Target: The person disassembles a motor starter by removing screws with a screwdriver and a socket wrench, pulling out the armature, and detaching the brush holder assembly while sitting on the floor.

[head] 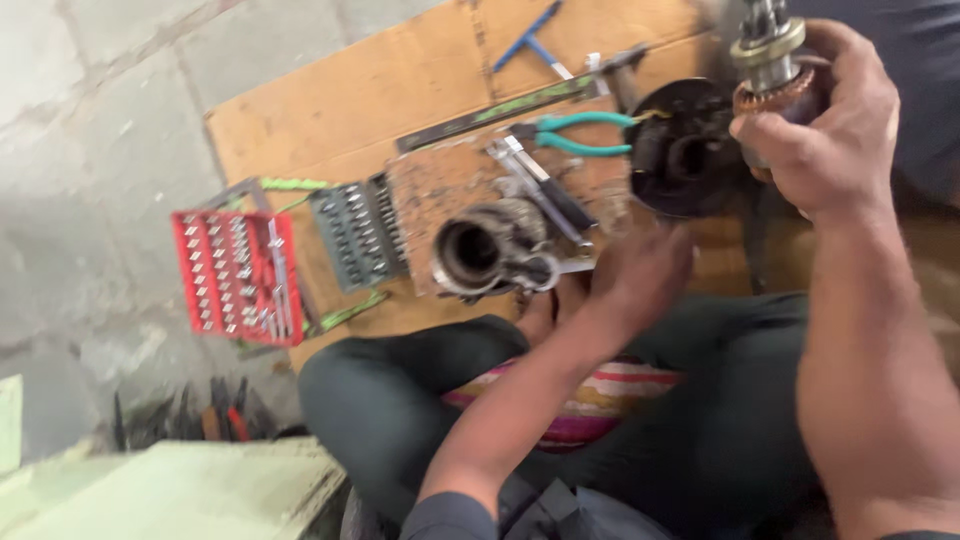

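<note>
Right hand (815, 130), raised close to the camera at upper right, closed around a motor armature (775, 75): fingers wrapped about its copper-coloured windings, the grey metal shaft and gear end standing upright above the fist; left hand (640, 275) lower and blurred, reaching down over the board's near edge, just beside a cylindrical metal housing (490, 250); whether its fingers are spread or curled cannot be told, and nothing is seen held in it. Housing lying on its side, open bore facing the camera, on a worn, stained board (440, 185); dark round motor casing (685, 150) directly below the armature, to the right of the board; green-handled pliers (580, 135) between board and casing, jaws toward the left; a wrench and a black-handled tool (545, 190) lying crossed on the board. Grey bit holder (357, 232) touching the board's left edge; red bit holder (238, 275) further left, partly on the concrete floor (90, 130); blue T-handle tool (530, 40) at the far edge of the cardboard sheet (350, 100) beneath everything; person's dark-trousered knees (400, 385) in the foreground.
</note>
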